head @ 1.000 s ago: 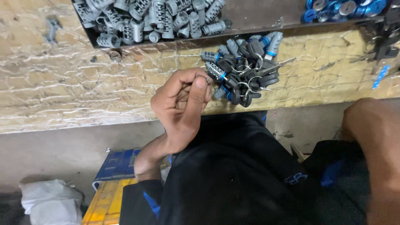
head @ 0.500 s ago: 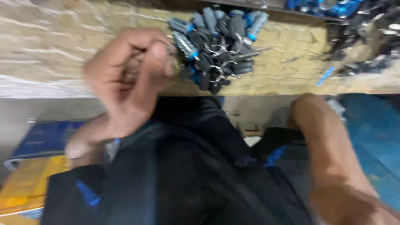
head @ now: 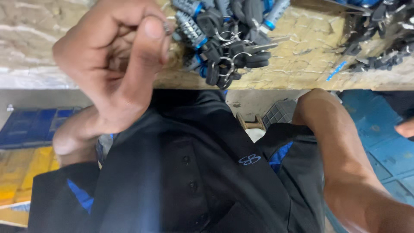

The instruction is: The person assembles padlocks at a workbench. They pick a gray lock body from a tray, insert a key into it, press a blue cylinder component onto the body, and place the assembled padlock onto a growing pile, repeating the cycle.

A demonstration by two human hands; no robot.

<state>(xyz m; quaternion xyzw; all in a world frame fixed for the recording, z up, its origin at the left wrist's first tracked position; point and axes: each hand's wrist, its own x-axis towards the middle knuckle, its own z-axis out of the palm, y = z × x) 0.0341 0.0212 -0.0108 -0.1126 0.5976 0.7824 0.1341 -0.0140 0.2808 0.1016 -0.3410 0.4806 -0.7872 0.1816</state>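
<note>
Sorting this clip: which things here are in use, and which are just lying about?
In use:
left hand, pinching a small metal piece
pile of keys on rings beside it

Lying about:
dark metal parts on the wooden bench
blue and yellow crates below

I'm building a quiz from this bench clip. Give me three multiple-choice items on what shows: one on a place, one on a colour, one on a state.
1. Where does the pile of keys lie?
A. On the wooden bench top
B. On the blue floor
C. In the person's lap

2. What colour is the shirt?
A. Red with white
B. Black with blue accents
C. Plain yellow

3. How is the left hand?
A. Spread flat on the bench
B. Curled, thumb against fingers, pinching a small metal ring
C. Resting on the floor

Answers:
1 A, the pile sits on the bench top near its front edge.
2 B, dark cloth with blue patches at the sides.
3 B, the small metal ring shows at the thumb tip.
</note>
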